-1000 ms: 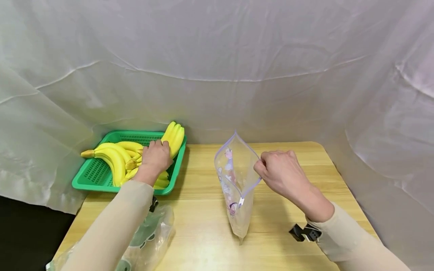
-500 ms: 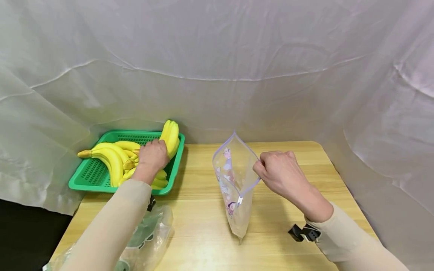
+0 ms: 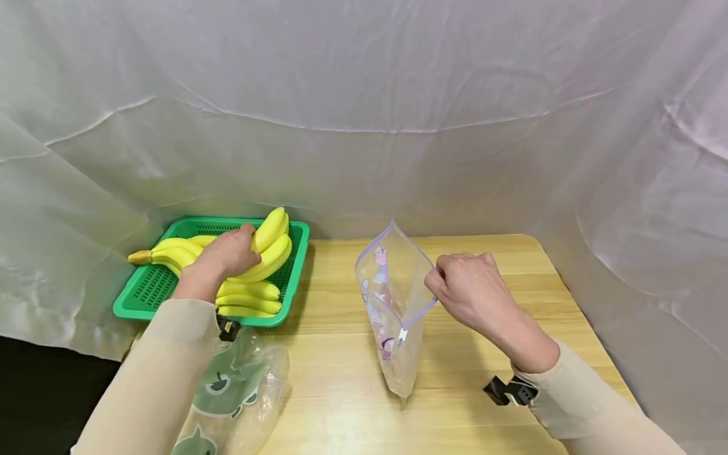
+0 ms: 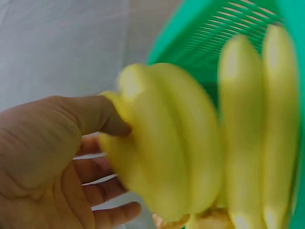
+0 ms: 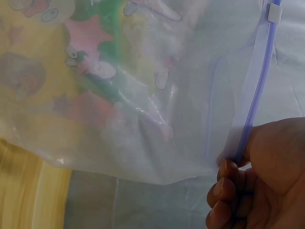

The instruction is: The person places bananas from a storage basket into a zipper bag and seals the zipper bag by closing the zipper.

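Note:
With my left hand (image 3: 224,256) I grip a bunch of bananas (image 3: 270,249) over the right part of a green basket (image 3: 299,272). In the left wrist view, the thumb presses the near side of the bunch (image 4: 162,138), with fingers behind it. My right hand (image 3: 469,284) pinches the right rim of a clear zip bag (image 3: 398,360) with printed cartoon figures. The bag's mouth gapes upward, edged in purple. A white slider (image 5: 275,13) sits on its zip in the right wrist view.
More bananas (image 3: 248,298) lie in the basket, partly covered by my left hand. A clear plastic bag with green cartoon prints (image 3: 227,385) lies in front of the basket. Pale cloth (image 3: 364,177) hangs behind the wooden table (image 3: 335,392).
My left hand has shifted left and turned, swinging the banana bunch so its tips fan to the right. Several bananas below now show more. The right hand and bag stay nearly still.

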The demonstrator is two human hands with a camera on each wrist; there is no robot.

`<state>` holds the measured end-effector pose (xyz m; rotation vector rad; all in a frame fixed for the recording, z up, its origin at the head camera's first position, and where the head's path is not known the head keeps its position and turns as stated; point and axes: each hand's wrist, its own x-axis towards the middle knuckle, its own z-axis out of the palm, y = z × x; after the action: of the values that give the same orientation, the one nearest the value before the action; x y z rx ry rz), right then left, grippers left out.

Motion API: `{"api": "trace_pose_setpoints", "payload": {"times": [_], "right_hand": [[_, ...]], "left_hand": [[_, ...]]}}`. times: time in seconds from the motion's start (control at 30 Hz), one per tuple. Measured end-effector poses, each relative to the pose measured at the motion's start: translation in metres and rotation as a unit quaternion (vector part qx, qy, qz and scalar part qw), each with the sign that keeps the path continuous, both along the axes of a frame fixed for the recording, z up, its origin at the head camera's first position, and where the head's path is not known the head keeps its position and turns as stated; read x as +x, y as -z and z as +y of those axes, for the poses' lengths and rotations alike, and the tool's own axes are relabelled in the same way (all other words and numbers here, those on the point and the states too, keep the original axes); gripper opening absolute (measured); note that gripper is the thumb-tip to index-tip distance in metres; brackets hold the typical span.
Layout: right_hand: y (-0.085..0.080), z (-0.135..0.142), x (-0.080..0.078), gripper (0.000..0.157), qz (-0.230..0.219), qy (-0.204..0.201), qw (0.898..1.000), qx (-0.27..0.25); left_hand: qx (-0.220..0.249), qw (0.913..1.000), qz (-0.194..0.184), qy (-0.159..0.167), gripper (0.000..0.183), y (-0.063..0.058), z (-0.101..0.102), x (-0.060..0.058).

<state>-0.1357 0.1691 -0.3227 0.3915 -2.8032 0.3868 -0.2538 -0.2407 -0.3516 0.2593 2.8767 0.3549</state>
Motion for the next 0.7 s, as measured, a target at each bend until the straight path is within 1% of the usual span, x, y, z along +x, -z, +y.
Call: {"api": "trace_pose_setpoints", "payload": {"times": [0.13, 0.27, 0.37, 0.43, 0.57, 0.7], "right_hand": [[0.0, 0.0, 0.0, 0.031, 0.002, -0.002, 1.0, 0.003], [0.0, 0.001, 0.0, 0.031, 0.006, -0.004, 1.0, 0.004], [-0.001, 0.001, 0.0, 0.031, 0.007, -0.005, 1.0, 0.004], [-0.001, 0.001, -0.001, 0.031, 0.007, -0.005, 1.0, 0.004], [-0.001, 0.0, -0.001, 0.031, 0.005, -0.005, 1.0, 0.005], [-0.001, -0.001, -0.001, 0.032, 0.003, -0.005, 1.0, 0.007]], "left_hand": [[0.001, 0.9995, 0.03, -0.008, 0.05, 0.013, 0.002, 0.003], [-0.006, 0.9977, 0.066, -0.015, 0.062, 0.021, 0.008, 0.006], [-0.019, 0.9955, 0.092, -0.016, 0.075, 0.024, 0.013, 0.006], [-0.031, 0.9938, 0.105, -0.017, 0.078, 0.025, 0.015, 0.004], [-0.057, 0.9915, 0.117, -0.014, 0.079, 0.027, 0.02, 0.002], [-0.076, 0.9895, 0.123, -0.001, 0.08, 0.031, 0.021, -0.002]]}}
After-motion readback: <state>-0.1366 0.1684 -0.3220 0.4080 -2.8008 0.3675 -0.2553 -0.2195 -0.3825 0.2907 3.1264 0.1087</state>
